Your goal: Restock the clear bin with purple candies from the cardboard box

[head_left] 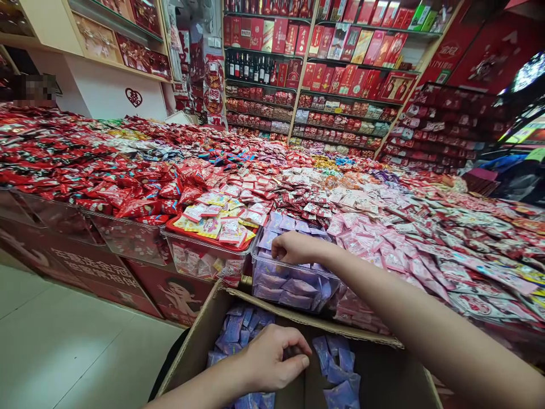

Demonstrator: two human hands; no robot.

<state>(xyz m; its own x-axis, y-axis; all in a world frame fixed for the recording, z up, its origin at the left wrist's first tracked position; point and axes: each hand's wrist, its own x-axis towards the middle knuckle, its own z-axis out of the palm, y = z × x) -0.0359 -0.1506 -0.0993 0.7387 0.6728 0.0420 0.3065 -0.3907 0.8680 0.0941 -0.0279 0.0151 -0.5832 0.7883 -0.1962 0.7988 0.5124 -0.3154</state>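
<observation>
A cardboard box [251, 296] holds several small purple packets [338, 369] on its left and right sides. Over the box, my left hand [275, 355] has its fingers loosely curled, with a gap at the thumb and no item visible in it. Just beyond the box stands a clear plastic bin [255, 258] filled with the same kind of purple packets [298, 286]. My right hand [296, 248] reaches over that bin's near rim, its fingers bent downward and pressed together above the packets. Whatever those fingers may hold is hidden.
Left of the bin is a clear tub with a red rim [213, 241] of yellow and pink packets. Pink packets [385, 244] are heaped to the right, red packets [136, 196] farther left. Shelves of boxes and bottles [251, 67] line the back. Tiled floor [72, 341] shows lower left.
</observation>
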